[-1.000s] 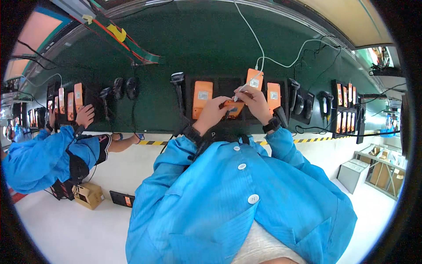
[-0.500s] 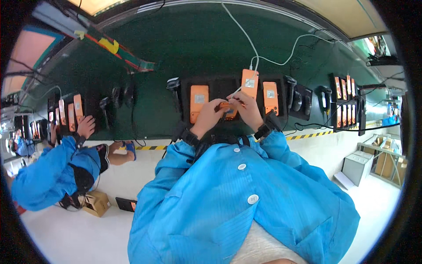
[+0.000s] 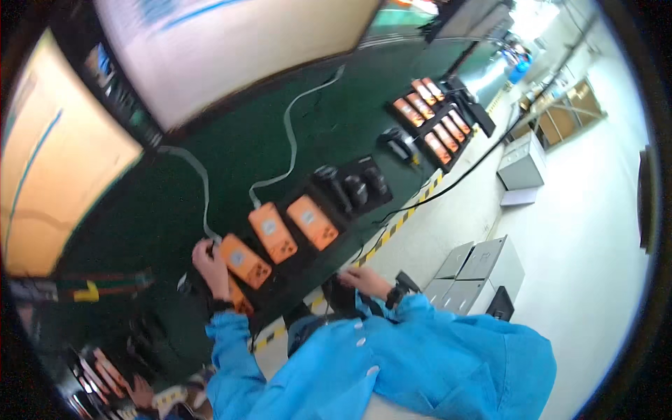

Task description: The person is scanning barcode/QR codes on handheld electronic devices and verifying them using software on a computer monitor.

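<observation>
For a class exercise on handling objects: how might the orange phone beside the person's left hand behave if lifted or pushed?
The orange phone beside the left hand would probably stay stiff, being a slab. Its broad, flat shape suggests sliding rather than rolling. The white cable running to its end curves loosely, so it may flex and tug.

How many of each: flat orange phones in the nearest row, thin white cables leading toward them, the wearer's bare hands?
Flat orange phones: 4, one partly hidden
Thin white cables: 2
Bare left hand and right hand: 2
Total: 8
</observation>
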The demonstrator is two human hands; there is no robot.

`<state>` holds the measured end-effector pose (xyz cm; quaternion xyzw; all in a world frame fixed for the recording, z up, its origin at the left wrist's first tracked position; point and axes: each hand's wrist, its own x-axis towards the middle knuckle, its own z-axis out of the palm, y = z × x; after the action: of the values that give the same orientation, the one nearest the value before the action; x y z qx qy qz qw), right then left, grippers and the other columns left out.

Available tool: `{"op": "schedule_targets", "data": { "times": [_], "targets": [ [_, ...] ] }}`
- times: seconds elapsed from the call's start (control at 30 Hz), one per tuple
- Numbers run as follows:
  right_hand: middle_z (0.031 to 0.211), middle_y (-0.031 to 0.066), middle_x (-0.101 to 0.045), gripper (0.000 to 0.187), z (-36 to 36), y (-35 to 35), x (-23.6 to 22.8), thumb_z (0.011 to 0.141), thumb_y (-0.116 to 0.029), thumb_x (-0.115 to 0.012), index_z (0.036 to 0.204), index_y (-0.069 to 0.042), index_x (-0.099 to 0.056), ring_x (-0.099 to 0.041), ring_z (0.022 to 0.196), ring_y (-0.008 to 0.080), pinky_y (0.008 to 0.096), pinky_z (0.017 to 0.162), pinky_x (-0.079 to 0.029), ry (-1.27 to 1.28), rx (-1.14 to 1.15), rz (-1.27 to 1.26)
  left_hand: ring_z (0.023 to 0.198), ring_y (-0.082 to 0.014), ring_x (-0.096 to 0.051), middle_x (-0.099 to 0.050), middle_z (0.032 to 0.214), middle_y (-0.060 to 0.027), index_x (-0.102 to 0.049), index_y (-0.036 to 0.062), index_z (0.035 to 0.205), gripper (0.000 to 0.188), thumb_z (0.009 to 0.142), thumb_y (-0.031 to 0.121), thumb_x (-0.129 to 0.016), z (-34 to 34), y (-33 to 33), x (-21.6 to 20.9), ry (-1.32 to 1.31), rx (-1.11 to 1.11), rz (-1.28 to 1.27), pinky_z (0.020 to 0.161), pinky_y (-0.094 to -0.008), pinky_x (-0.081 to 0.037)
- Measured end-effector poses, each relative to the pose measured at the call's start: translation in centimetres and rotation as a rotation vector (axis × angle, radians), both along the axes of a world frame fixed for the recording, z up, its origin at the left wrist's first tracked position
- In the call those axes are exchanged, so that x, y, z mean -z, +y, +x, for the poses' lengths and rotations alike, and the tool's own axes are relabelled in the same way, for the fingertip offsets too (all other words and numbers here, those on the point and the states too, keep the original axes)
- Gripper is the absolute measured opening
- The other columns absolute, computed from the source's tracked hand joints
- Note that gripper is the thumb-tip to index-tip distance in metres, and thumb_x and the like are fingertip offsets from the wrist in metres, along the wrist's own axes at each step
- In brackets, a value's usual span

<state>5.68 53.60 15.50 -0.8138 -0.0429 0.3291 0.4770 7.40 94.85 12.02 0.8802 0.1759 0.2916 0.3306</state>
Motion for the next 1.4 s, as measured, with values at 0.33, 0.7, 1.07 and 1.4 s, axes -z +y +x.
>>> {"op": "schedule_targets", "data": {
  "times": [0.33, 0.7, 1.07, 1.4],
  "targets": [
    [0.09, 0.0076, -0.067, 0.045, -2.0, -22.3, 3.3, 0.097, -0.041, -0.043, 0.104, -0.002, -0.064, -0.062, 0.08, 0.0157, 0.0305, 0.075, -0.051, 0.232, 0.458, 0.159, 0.057, -0.0118, -0.062, -0.063, 0.063, -0.0072, -0.059, 0.0005, 0.082, 0.007, 0.083, 0.004, -0.053, -3.3, -27.8, -4.0, 0.414, 0.548, -0.414, 0.054, -0.0243, -0.048],
    [0.091, 0.0084, -0.066, 0.048, 5.8, -41.8, 2.2, 0.095, -0.041, -0.047, 0.104, 0.003, -0.062, -0.062, 0.084, 0.0158, 0.029, 0.077, -0.049, 0.011, 0.77, 0.35, 0.077, -0.0137, -0.064, -0.066, 0.08, -0.0091, -0.06, -0.0022, 0.093, 0.015, 0.086, 0.01, -0.054, 10.7, -54.6, -6.3, 0.685, 1.026, -0.542, 0.069, -0.026, -0.049],
    [0.089, 0.0072, -0.067, 0.041, 20.9, -57.7, 3.7, 0.096, -0.039, -0.047, 0.104, -0.002, -0.062, -0.062, 0.08, 0.0162, 0.0302, 0.074, -0.051, -0.023, 0.531, 0.175, 0.079, -0.0268, -0.064, -0.065, 0.084, -0.0152, -0.065, 0.0035, 0.089, 0.016, 0.082, 0.015, -0.056, 31.0, -71.3, 1.0, 0.493, 0.961, -0.238, 0.071, -0.0342, -0.05],
    [0.086, 0.0091, -0.066, 0.024, 39.1, -82.1, 2.8, 0.087, -0.023, -0.059, 0.099, -0.003, -0.064, -0.064, 0.074, 0.0171, 0.0298, 0.068, -0.053, 0.18, 1.074, 0.263, 0.114, -0.0386, -0.041, -0.048, 0.116, -0.0189, -0.057, 0.0024, 0.098, 0.023, 0.08, 0.015, -0.058, 47.2, -81.5, 1.2, 0.484, 0.643, 0.051, 0.091, -0.0484, -0.038]
  ]
}}
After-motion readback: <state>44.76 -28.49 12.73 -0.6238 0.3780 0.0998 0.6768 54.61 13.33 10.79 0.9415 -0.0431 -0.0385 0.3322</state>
